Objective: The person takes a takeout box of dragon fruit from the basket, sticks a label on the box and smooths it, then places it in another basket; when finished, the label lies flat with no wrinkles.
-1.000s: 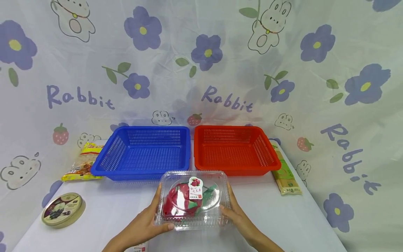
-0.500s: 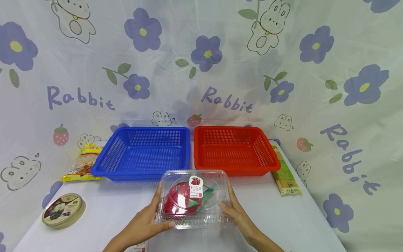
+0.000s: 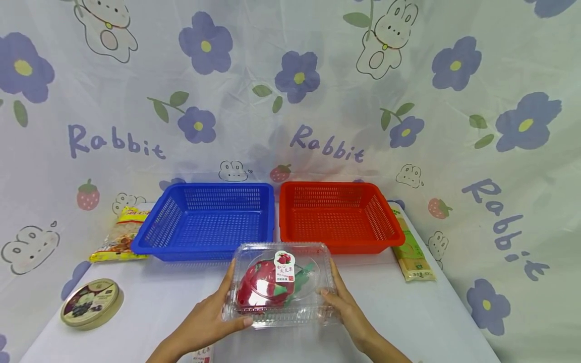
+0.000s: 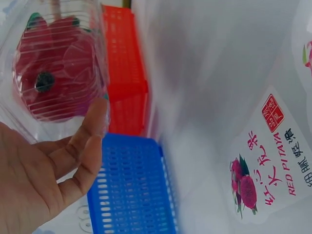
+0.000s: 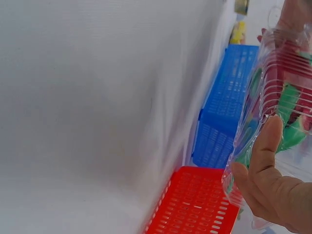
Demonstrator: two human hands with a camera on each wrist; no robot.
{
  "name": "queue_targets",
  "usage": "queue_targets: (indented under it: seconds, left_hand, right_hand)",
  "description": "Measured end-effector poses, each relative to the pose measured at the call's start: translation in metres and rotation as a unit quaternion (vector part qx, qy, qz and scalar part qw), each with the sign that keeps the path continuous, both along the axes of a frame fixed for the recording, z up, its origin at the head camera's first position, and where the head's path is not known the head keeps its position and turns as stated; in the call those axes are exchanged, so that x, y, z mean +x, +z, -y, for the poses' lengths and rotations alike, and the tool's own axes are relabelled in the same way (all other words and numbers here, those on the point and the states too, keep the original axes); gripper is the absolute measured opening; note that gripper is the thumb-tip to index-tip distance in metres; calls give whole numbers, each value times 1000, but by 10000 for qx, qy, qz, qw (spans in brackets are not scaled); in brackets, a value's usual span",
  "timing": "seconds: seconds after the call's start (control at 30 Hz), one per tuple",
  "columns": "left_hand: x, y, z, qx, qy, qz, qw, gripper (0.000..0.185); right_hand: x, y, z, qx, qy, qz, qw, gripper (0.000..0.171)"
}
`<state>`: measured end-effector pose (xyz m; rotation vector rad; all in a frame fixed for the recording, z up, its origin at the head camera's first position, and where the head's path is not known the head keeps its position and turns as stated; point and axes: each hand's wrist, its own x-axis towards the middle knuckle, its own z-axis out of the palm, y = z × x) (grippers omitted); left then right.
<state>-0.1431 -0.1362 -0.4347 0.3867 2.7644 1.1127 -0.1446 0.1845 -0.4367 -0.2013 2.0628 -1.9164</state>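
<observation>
A clear plastic clamshell box (image 3: 313,297) with a red dragon fruit (image 3: 260,290) inside is held between my two hands, over the near middle of the table. Its lid is closed and bears a white label (image 3: 285,267). My left hand (image 3: 204,320) grips the box's left side, with the thumb along the front edge. On the opposite side my right hand (image 3: 351,312) holds it, thumb over the near corner. Curled fingertips support the box from below in the left wrist view. The dragon fruit's green scales (image 5: 287,100) show through the plastic in the right wrist view.
Behind the box stand a blue basket (image 3: 222,227) and a red basket (image 3: 331,222), side by side. A yellow food bag (image 3: 120,239), a round tin (image 3: 91,302) and a green-and-tan packet (image 3: 413,252) lie around them. A printed pitaya label (image 4: 268,161) is on the near white surface.
The box with the dragon fruit has shifted very slightly up and to the right in the head view. Both hands keep their hold on it; the baskets and other goods stay put.
</observation>
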Motion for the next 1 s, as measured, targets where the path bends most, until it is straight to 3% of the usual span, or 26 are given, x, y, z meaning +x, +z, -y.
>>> queue_targets:
  seconds: [0.2, 0.4, 0.63, 0.87, 1.0]
  left_hand:
    - [1, 0, 0, -282, 103, -49, 9995, 118]
    - [3, 0, -3, -526, 224, -389, 9976, 119]
    - [6, -5, 0, -456, 308, -760, 9956, 116]
    - [7, -10, 5, -311, 207, -1421, 9891, 118]
    - [8, -13, 6, -420, 140, -1460, 9883, 119]
  right_hand:
    - [1, 2, -1, -63, -19, -6, 10000, 75]
    - [-1, 4, 0, -123, -92, -24, 9999, 74]
    - [-2, 6, -1, -205, -224, 45, 9995, 73]
    - [-3, 9, -3, -238, -298, 37, 9993, 71]
    - [-3, 10, -5, -248, -315, 84, 9992, 71]
